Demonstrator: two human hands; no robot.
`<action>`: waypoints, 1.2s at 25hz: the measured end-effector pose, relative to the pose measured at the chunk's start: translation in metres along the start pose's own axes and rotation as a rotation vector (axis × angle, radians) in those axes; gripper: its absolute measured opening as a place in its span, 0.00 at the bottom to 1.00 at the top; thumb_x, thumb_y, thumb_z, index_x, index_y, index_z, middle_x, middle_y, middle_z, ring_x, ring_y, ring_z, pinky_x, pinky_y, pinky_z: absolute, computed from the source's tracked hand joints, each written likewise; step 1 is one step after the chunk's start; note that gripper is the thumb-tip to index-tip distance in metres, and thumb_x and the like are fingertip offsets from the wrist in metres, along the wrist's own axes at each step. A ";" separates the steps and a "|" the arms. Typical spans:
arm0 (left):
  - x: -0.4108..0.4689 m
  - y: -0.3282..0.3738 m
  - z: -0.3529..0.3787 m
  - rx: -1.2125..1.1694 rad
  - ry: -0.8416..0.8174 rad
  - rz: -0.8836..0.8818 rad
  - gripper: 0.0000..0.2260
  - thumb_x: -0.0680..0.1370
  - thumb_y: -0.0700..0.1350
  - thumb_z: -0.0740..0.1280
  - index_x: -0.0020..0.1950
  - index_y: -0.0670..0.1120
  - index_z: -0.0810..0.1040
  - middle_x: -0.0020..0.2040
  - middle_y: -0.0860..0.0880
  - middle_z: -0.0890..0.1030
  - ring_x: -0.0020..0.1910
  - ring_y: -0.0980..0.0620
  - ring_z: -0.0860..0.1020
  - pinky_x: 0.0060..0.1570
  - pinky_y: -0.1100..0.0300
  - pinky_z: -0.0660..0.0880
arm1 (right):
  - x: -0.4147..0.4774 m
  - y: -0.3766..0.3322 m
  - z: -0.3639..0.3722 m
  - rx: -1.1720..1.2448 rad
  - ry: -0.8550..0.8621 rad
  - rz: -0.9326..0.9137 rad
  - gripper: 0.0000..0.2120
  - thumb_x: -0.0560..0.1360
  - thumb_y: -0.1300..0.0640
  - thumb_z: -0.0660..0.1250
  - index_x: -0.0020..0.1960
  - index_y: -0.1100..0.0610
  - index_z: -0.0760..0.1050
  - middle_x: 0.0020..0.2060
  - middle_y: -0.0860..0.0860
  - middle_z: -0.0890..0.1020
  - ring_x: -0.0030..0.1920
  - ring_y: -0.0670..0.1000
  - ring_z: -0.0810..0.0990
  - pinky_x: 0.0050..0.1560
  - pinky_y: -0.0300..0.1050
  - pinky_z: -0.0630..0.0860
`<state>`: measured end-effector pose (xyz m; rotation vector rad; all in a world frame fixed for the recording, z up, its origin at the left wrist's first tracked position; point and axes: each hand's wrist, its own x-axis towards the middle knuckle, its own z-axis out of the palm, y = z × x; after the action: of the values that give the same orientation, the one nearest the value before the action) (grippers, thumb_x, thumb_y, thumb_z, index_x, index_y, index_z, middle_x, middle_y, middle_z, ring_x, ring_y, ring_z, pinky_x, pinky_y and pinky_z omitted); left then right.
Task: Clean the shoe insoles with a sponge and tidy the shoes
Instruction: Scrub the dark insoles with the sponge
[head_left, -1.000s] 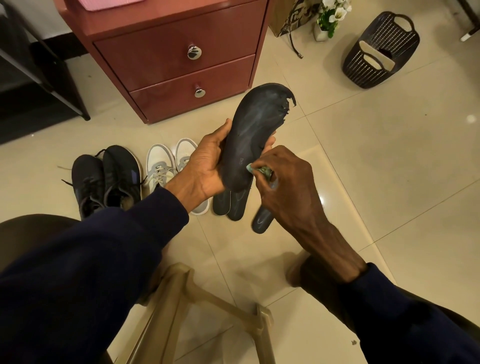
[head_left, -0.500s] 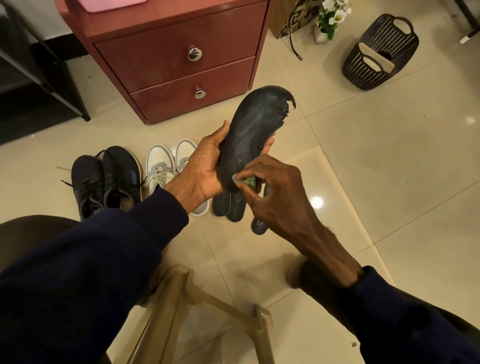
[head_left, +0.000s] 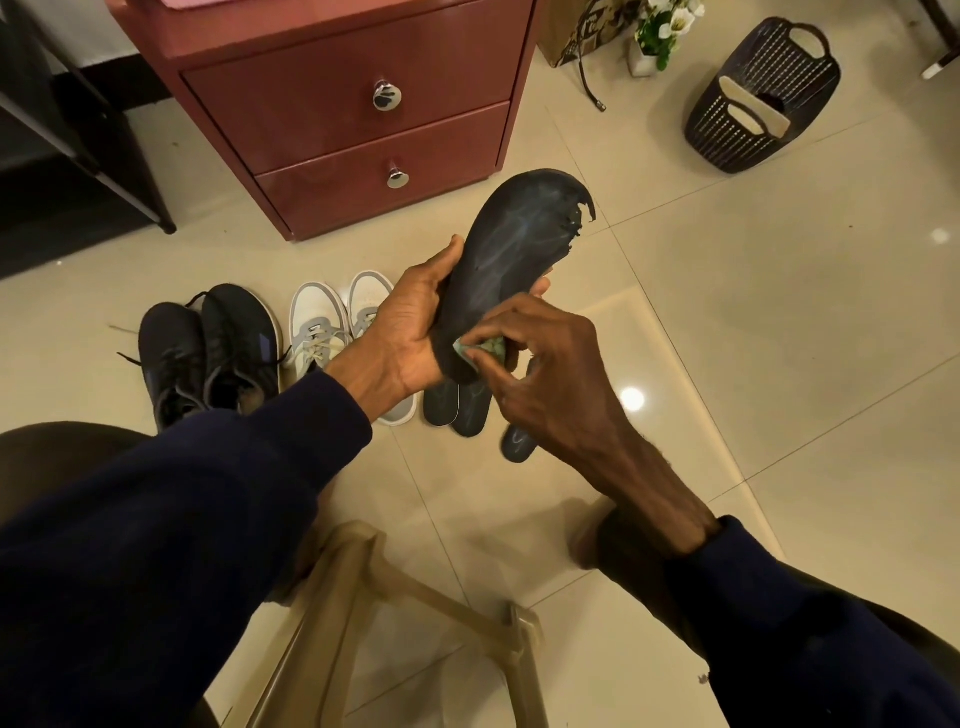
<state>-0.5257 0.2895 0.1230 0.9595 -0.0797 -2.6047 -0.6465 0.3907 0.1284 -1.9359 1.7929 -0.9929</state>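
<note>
My left hand (head_left: 405, 338) clamps the black insole (head_left: 519, 244), centre frame; my right hand (head_left: 545, 379) pinches a green sponge (head_left: 491, 349) to its heel. Hard scrubbing could rip the ragged toe.

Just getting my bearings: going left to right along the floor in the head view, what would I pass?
In order: black shoes → white shoes → loose insoles → black basket. The left hand gripping the held insole and the right hand pinching the sponge overlap the middle, so they are left out.
</note>
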 end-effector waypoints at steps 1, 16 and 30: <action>0.001 0.000 -0.001 0.038 0.000 0.013 0.24 0.84 0.56 0.64 0.71 0.40 0.76 0.69 0.39 0.78 0.69 0.42 0.76 0.76 0.46 0.65 | 0.002 0.006 -0.002 -0.073 0.047 0.021 0.10 0.69 0.64 0.80 0.49 0.65 0.84 0.44 0.59 0.85 0.42 0.55 0.84 0.48 0.44 0.82; -0.003 -0.015 0.010 0.252 0.024 -0.063 0.18 0.83 0.53 0.64 0.65 0.40 0.79 0.56 0.41 0.82 0.52 0.45 0.82 0.64 0.49 0.78 | 0.010 0.032 -0.027 -0.100 0.197 0.304 0.06 0.75 0.61 0.75 0.51 0.60 0.84 0.46 0.53 0.84 0.45 0.50 0.82 0.49 0.49 0.82; 0.001 -0.013 0.003 0.283 0.064 -0.073 0.18 0.83 0.55 0.65 0.60 0.41 0.82 0.56 0.41 0.82 0.55 0.43 0.81 0.63 0.49 0.76 | 0.011 0.024 -0.021 -0.073 0.075 0.199 0.06 0.74 0.63 0.75 0.51 0.60 0.84 0.46 0.54 0.84 0.44 0.50 0.81 0.46 0.41 0.79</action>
<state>-0.5319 0.3007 0.1227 1.1595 -0.4139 -2.6746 -0.6784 0.3812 0.1303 -1.7396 2.0436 -0.9560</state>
